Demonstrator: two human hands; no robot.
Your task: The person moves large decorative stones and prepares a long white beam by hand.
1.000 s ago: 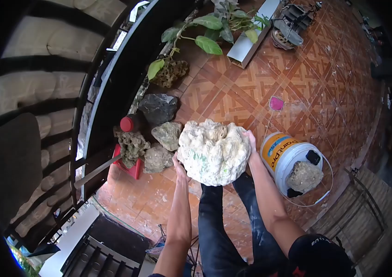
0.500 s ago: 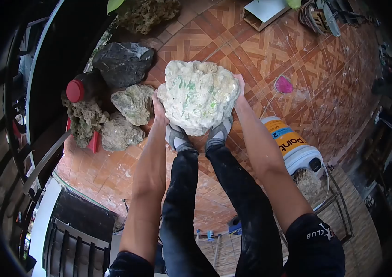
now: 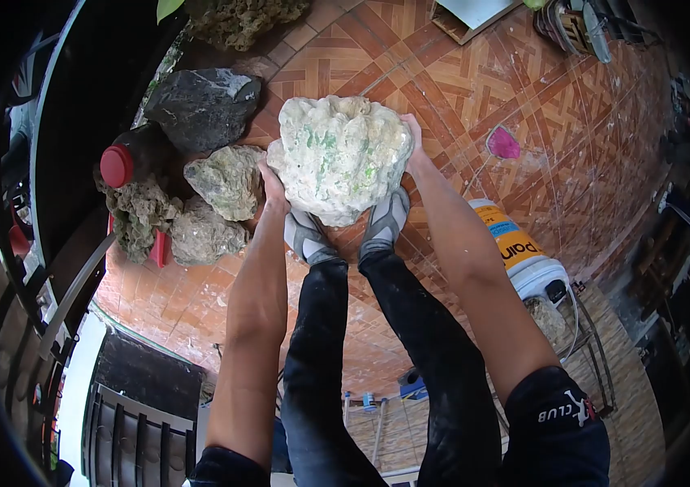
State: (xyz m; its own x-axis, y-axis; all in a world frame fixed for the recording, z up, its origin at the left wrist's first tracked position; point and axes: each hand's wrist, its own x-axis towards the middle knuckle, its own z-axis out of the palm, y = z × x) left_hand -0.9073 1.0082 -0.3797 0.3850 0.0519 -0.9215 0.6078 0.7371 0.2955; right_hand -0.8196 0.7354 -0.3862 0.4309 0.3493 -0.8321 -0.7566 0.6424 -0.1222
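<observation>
A large, lumpy whitish rock (image 3: 341, 158) with green streaks is held in front of my feet, gripped from both sides. My left hand (image 3: 273, 183) presses on its left side, thumb showing and the other fingers hidden under the stone. On the opposite side, my right hand (image 3: 415, 144) closes around the edge, fingers mostly out of sight behind it. Just left of my left hand sits a smaller grey-beige rock (image 3: 226, 182). My shoes (image 3: 390, 216) stand apart on the tiles, partly covered by the big rock in this view.
A dark rock (image 3: 203, 109), a pale rock (image 3: 207, 234) and a porous rock (image 3: 140, 213) cluster at left, beside a red-lidded jar (image 3: 117, 165). A paint bucket (image 3: 515, 247) stands to the right. A pink patch (image 3: 503, 144) marks the tiled floor (image 3: 459, 97).
The big rock, still between both hands, has shifted slightly left and up in view. The surrounding rocks also sit a little further left, as the camera view has moved.
</observation>
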